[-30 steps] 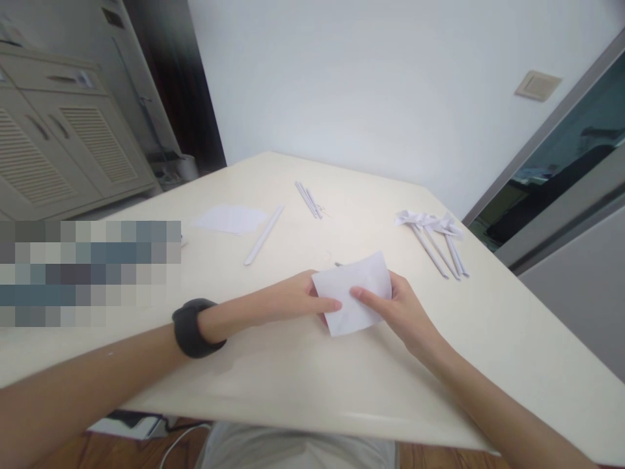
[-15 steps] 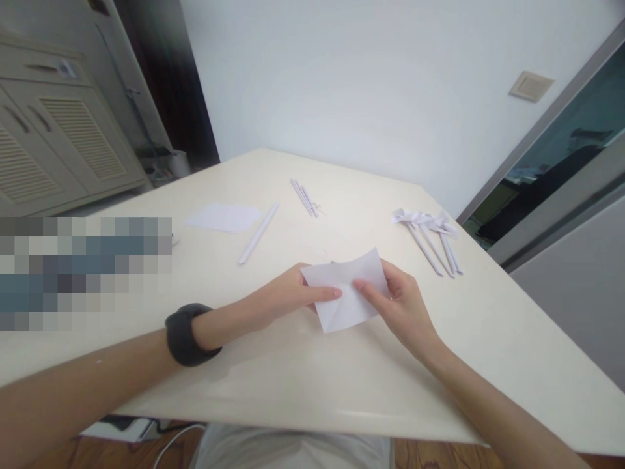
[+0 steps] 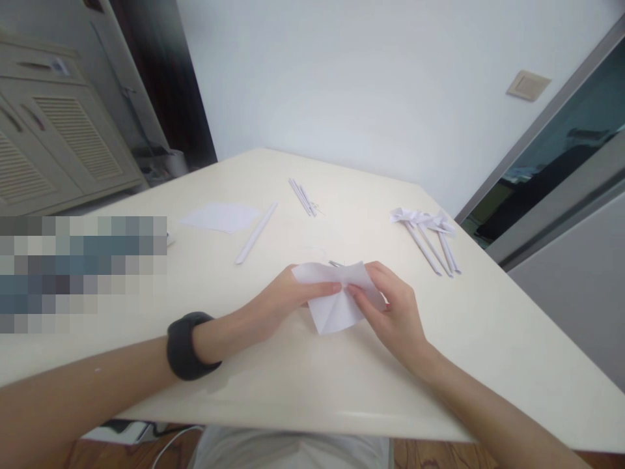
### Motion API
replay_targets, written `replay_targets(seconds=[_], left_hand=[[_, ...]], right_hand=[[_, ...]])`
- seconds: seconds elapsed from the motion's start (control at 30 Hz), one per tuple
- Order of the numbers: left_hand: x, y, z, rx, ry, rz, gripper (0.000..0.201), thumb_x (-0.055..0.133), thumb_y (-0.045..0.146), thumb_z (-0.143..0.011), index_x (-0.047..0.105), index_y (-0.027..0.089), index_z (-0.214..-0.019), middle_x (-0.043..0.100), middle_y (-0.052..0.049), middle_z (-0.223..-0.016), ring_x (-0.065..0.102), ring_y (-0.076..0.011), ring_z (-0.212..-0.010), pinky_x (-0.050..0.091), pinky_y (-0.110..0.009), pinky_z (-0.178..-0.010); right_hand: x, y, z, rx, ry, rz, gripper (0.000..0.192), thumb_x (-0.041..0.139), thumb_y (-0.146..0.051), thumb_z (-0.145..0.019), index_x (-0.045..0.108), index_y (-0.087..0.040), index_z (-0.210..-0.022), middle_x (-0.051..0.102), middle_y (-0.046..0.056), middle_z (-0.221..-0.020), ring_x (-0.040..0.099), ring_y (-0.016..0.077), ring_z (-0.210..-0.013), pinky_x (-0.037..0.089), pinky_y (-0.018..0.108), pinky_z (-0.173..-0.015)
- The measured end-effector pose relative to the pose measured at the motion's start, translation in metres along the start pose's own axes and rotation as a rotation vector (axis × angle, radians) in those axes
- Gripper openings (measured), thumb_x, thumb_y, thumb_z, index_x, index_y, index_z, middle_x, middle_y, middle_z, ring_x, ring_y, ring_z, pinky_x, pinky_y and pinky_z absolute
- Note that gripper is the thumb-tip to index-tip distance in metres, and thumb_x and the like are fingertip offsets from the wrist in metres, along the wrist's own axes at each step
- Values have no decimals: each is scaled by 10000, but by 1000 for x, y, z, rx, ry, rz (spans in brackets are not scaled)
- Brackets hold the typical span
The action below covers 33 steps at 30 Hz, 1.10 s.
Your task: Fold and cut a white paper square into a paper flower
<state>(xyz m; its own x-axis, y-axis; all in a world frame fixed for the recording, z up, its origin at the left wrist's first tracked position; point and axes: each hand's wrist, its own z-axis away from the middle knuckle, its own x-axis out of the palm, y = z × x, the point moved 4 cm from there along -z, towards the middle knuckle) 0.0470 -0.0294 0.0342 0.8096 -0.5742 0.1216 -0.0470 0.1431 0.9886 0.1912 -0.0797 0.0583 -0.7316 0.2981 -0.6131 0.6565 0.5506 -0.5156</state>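
Observation:
A small white sheet of paper [image 3: 329,314] with crease lines meeting near its middle is held above the table. My left hand [image 3: 293,292] grips its left side, thumb lying on top and fingers hidden beneath. From the right, my right hand [image 3: 390,299] pinches the paper, its thumb tip almost touching the left thumb near the centre. Just behind the paper's far edge lies a small thin metallic object [image 3: 336,264], mostly hidden. A long rolled paper tube [image 3: 257,233] rests beyond my left hand, beside a stack of white paper sheets [image 3: 219,217].
Several paper pinwheels on rolled sticks [image 3: 427,234] lie at the right. Thin paper rolls [image 3: 303,197] lie toward the back of the cream table [image 3: 303,384]. A pixelated patch hides the left side. A white wall [image 3: 342,85] stands behind.
Both thumbs have come closer together at the paper's centre, and the sheet looks more bent there. The metallic object behind it shows more. The view has shifted slightly.

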Motion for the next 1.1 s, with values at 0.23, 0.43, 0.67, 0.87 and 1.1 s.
replay_targets(seconds=[0.23, 0.43, 0.67, 0.87, 1.1], left_hand=[[-3, -1, -7, 43, -88, 65, 138, 558, 256, -806, 664, 174, -837, 645, -10, -876, 570, -139, -821, 447, -211, -707], [-3, 6, -8, 47, -61, 197, 194, 547, 229, -799, 637, 182, -964, 643, -42, -993, 569, -184, -946, 438, -291, -835], [6, 16, -4, 35, -238, 347, 215, 505, 137, -771, 629, 173, -944, 631, -67, -1079, 548, -239, -1048, 450, -379, -876], [6, 15, -4, 59, -243, 231, 298, 570, 183, -800, 557, 210, -1097, 595, -63, -1147, 554, -206, -1053, 431, -365, -906], [-4, 6, -6, 56, -61, 93, 535, 664, 187, -714, 444, 244, -1199, 557, -61, -1165, 537, -201, -1069, 450, -326, -847]], right_hand=[[-2, 1, 4, -366, -6, 249, 462, 415, -19, -842, 539, -287, -1197, 617, 60, -1044, 570, 156, -886, 483, 287, -693], [-6, 9, 0, -437, -8, 418, 510, 443, -13, -835, 495, -304, -1250, 621, 49, -1078, 569, 157, -883, 478, 285, -705], [-9, 18, -2, -432, -3, 617, 525, 469, -57, -846, 421, -291, -1313, 600, 70, -1132, 557, 186, -887, 455, 303, -668], [-8, 21, -3, -443, -38, 613, 503, 457, -70, -856, 430, -301, -1302, 590, 66, -1144, 557, 176, -876, 459, 300, -679], [-6, 18, -4, -413, -114, 463, 527, 432, -42, -815, 449, -277, -1287, 538, 77, -1215, 541, 195, -951, 477, 349, -763]])
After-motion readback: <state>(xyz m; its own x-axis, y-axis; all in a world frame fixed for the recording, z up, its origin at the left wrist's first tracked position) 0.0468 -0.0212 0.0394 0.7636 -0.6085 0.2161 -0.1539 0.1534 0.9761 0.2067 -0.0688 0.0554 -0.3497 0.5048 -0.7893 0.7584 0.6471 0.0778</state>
